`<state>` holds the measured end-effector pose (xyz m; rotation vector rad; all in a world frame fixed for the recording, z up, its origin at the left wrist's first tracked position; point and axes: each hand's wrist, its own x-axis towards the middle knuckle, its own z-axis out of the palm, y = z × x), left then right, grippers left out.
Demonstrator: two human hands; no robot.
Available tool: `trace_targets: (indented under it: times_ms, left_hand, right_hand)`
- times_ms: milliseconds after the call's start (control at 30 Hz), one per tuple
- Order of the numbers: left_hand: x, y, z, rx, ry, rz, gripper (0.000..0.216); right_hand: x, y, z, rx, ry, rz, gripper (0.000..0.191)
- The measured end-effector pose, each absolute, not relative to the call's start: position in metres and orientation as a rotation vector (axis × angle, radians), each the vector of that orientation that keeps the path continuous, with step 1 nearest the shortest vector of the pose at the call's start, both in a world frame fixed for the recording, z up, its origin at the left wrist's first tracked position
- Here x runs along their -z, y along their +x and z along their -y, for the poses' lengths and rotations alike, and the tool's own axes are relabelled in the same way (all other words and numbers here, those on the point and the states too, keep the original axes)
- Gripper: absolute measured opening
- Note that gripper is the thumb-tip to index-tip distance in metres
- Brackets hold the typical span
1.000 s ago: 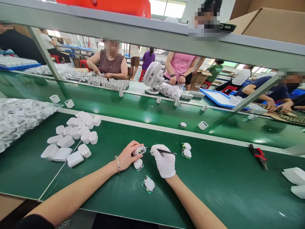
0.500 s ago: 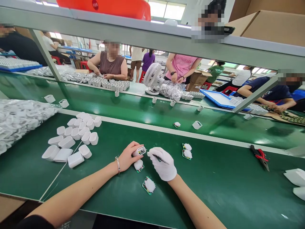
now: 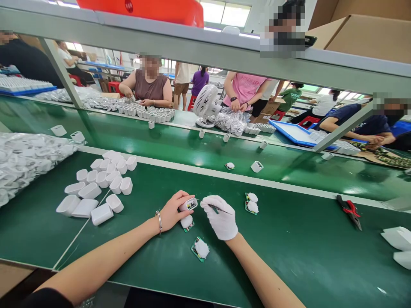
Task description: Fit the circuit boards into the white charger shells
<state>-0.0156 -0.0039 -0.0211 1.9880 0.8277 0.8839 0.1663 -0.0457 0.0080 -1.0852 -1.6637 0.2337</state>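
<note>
My bare left hand [image 3: 173, 209], with a bracelet at the wrist, is closed around a white plastic housing [image 3: 189, 204] whose open end faces right and shows parts inside. In a white glove, my right hand [image 3: 221, 218] grips dark tweezers [image 3: 220, 209] just right of that opening. Whether the tips touch anything is too small to tell. Below my left hand lies a circuit board with a white pad [image 3: 186, 222], and a similar circuit board [image 3: 201, 249] sits nearer me. Two more padded boards [image 3: 252, 203] lie to the right of the glove.
White housings [image 3: 101, 177] cluster at left beside a plastic bag of parts [image 3: 32, 162]. Red-handled pliers [image 3: 349, 211] lie at right, near white pieces [image 3: 398, 239]. Beyond a pale strip, a green belt [image 3: 180, 149] carries scattered pieces. Co-workers sit behind a fan [image 3: 207, 102].
Pieces on the green belt have shifted left. My right hand has moved slightly, and the tweezers lie at a flatter angle. My left hand keeps its hold on the housing.
</note>
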Motion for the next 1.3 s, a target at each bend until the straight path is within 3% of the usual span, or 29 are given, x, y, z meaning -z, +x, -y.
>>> trace_targets:
  times_ms: [533,833,1133,1300]
  left_hand:
    - [0.022,-0.016,0.003,-0.879,1.991,-0.833,0.037]
    - [0.021,-0.016,0.003,-0.892,1.988,-0.818,0.038]
    - [0.020,-0.015,0.005,-0.924,2.014,-0.751,0.040]
    - [0.019,-0.015,0.006,-0.916,2.026,-0.766,0.041]
  right_hand:
    - [-0.010,0.173,0.042,-0.277,-1.005,1.846,0.013]
    - [-0.015,0.159,0.047,-0.881,-1.219,1.130,0.013]
    - [-0.010,0.154,0.039,-1.062,-1.242,1.011,0.033]
    - [-0.015,0.158,0.042,-1.046,-1.238,1.001,0.032]
